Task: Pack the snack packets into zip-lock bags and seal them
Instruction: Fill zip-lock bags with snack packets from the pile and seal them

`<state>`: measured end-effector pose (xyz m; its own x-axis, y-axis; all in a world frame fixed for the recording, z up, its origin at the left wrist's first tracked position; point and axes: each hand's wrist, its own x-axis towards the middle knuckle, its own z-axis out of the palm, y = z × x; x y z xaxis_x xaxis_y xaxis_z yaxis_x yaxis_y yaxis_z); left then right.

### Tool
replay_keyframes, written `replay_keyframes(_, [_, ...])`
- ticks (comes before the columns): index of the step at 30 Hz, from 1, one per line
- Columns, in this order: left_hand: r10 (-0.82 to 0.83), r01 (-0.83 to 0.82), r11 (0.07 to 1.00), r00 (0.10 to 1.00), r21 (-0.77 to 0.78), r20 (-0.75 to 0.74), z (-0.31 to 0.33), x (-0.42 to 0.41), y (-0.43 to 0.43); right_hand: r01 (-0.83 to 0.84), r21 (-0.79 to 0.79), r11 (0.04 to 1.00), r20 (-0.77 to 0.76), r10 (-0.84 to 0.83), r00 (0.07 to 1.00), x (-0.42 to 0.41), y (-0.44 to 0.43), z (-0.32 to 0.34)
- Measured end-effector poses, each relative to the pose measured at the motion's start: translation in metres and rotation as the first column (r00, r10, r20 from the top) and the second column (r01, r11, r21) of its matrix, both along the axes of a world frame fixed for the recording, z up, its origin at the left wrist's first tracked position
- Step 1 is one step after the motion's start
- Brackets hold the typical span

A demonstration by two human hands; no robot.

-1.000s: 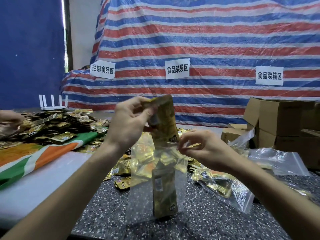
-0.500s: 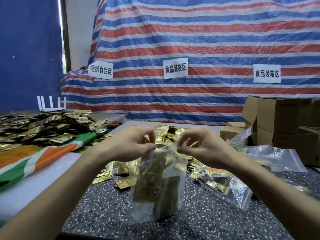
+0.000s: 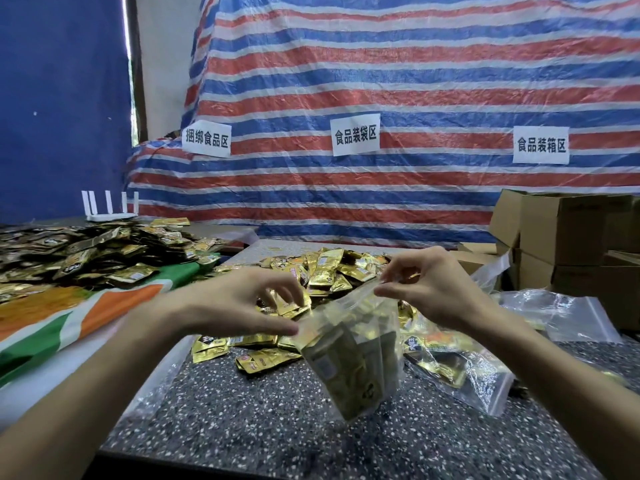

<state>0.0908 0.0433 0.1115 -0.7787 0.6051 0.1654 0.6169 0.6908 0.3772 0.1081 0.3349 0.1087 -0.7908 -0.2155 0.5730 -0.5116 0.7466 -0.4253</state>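
Observation:
A clear zip-lock bag (image 3: 353, 358) holding several gold snack packets hangs tilted above the speckled table (image 3: 242, 427). My right hand (image 3: 433, 292) pinches the bag's top edge at its right end. Left of the bag, my left hand (image 3: 239, 306) has its fingers spread apart; only the thumb tip reaches the bag's top left corner. Loose gold snack packets (image 3: 329, 271) lie heaped on the table behind both hands.
Another filled zip-lock bag (image 3: 460, 365) lies on the table at the right, with empty bags (image 3: 571, 313) behind it and cardboard boxes (image 3: 571, 237) beyond. A larger heap of packets (image 3: 86, 251) covers a striped cloth (image 3: 104, 306) at the left. A striped tarp (image 3: 381, 81) closes the back.
A second ago my left hand was lowering a packet into the upright bag. Both hands then pinched its top. Now the bag is tilted, and my left hand has opened and moved left.

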Motion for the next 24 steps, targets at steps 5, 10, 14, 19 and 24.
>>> replay_keyframes(5, [-0.008, 0.009, 1.000, 0.999, -0.009, 0.032, -0.029, -0.006, 0.025, 0.014, -0.010, 1.000, -0.026, -0.014, 1.000, 0.001, 0.000, -0.003])
replay_keyframes(10, [0.051, -0.036, 0.978, 0.996, 0.203, -0.071, -0.019, -0.007, 0.025, 0.025, -0.038, 0.999, 0.002, -0.025, 1.000, 0.005, 0.011, 0.004])
replay_keyframes(14, [0.124, -0.018, 0.856, 0.977, 0.517, -0.171, -0.004, -0.010, 0.026, 0.035, -0.130, 0.991, 0.084, -0.024, 0.996, 0.008, 0.023, 0.012])
replay_keyframes(19, [0.157, -0.090, 0.728, 0.987, 0.680, -0.038, -0.007, -0.016, 0.033, 0.059, -0.173, 0.983, 0.152, -0.032, 0.988, 0.010, 0.033, 0.015])
replay_keyframes(24, [0.111, -0.197, 0.629, 0.980, 0.752, 0.164, -0.016, -0.021, 0.031, 0.065, -0.186, 0.980, 0.200, -0.027, 0.979, 0.010, 0.036, 0.012])
